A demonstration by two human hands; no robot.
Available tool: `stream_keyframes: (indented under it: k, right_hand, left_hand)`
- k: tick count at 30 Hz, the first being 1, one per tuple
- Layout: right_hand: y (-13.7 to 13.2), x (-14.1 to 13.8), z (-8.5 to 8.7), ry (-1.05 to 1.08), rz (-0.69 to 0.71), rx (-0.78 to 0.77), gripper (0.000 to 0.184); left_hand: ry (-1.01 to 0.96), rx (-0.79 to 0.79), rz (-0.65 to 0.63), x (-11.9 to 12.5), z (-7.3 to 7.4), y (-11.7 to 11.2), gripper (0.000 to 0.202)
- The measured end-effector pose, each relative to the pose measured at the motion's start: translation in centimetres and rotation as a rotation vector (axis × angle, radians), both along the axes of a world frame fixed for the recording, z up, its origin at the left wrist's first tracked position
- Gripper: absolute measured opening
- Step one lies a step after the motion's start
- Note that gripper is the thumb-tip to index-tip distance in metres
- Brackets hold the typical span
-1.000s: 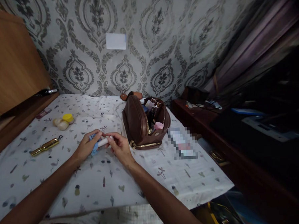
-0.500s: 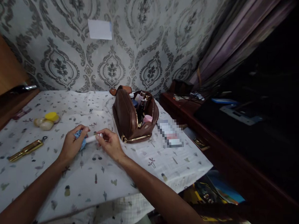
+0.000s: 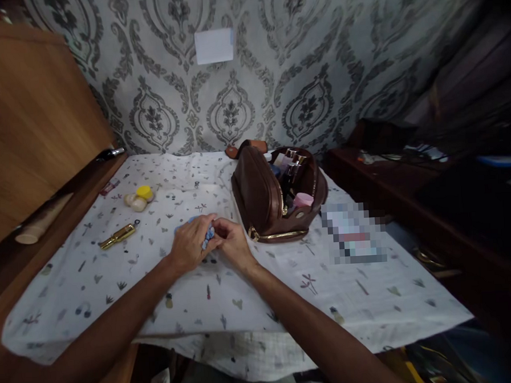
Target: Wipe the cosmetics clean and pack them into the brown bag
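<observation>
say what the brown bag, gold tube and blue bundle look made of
Brown bag: leather or imitation leather, going by its smooth, soft sheen. Gold tube: glossy metal or metallised plastic, judging by highlights. Blue bundle: probably matte fabric, being crumpled.

Your desk [image 3: 373,317] is covered by a white cloth [image 3: 93,291] printed with plants and pineapples, its near edge hanging down in front of you. On your left lies 1 gold tube [image 3: 118,236], set at a slant. Beyond it sits a cluster: 1 yellow lid [image 3: 145,192] and 2 rounded cream pieces [image 3: 138,204]. Farther back, near the left edge, you have 1 reddish flat item [image 3: 108,188], too small to identify. Right of centre stands 1 brown bag [image 3: 259,185], unzipped; beside it lies a pixelated flat object [image 3: 354,235].
</observation>
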State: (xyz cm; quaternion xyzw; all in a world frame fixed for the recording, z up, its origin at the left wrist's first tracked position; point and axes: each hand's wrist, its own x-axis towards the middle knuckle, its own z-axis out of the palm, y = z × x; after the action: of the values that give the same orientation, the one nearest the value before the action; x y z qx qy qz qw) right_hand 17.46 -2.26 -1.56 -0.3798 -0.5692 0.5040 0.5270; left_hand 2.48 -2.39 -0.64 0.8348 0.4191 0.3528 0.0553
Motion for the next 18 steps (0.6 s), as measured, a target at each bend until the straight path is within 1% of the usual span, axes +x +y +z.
stream_keyframes:
  k: [3,6,8,10,13,18]
  right_hand:
    - [-0.2,-0.2,0.2,0.056,0.034,-0.071,0.021]
    - [-0.3,-0.3,0.5,0.084,0.045,-0.115,0.031]
    - [-0.3,-0.3,0.6,0.092,0.026,-0.114,0.036]
    - [-0.3,-0.4,0.5,0.093,0.009,-0.108,0.039]
    - [-0.3,-0.4,0.3,0.083,0.016,-0.114,0.039]
    - [-0.6,-0.8,0.1,0.058,0.124,-0.135,0.032]
  left_hand:
    - [0.05,-0.028,0.091,-0.6,0.2,0.5,0.046]
    - [0.069,-0.025,0.166,-1.6,0.8,0.9,0.039]
    - [0.047,-0.043,0.205,-2.0,1.3,0.9,0.036]
    - [-0.019,-0.082,0.228,-2.1,1.9,0.8,0.035]
    - [-0.23,-0.159,0.233,-1.9,2.4,0.8,0.035]
    - [-0.744,-0.314,0.31,-1.7,2.6,1.5,0.044]
